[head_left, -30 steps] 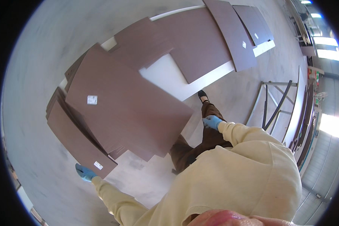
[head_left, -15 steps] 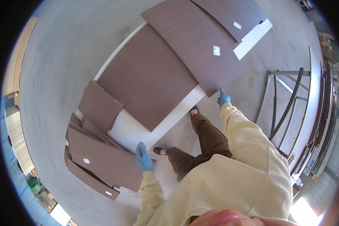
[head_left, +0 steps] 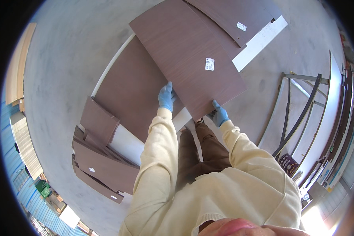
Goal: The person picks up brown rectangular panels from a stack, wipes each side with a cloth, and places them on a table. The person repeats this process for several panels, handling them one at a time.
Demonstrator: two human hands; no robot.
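A large dark brown panel [head_left: 192, 74] with a white label lies between my blue-gloved hands, its near end raised over the stack. My right hand [head_left: 219, 114] grips its near edge, thumb on top and fingers underneath. At its left long edge, my left hand [head_left: 166, 98] is closed on the border, with some of the fingers hidden. Under and left of it lies another brown panel [head_left: 131, 88], on a white board [head_left: 128, 143]. Further brown panels [head_left: 255, 15], one with a label, lie at the far end beside a white strip [head_left: 259, 43].
Smaller brown panels [head_left: 106, 165] are piled at the left, overlapping unevenly. A metal frame [head_left: 279, 106] with a dark curved strip stands on the right, beside long boards [head_left: 342, 129] leaning upright. Light wooden boards [head_left: 17, 70] are at the far left. My feet are close to the stack.
My left hand has moved right and forward, from above the left pile to the panel's long edge. My right hand has taken its near edge, and the panel has shifted left and toward me.
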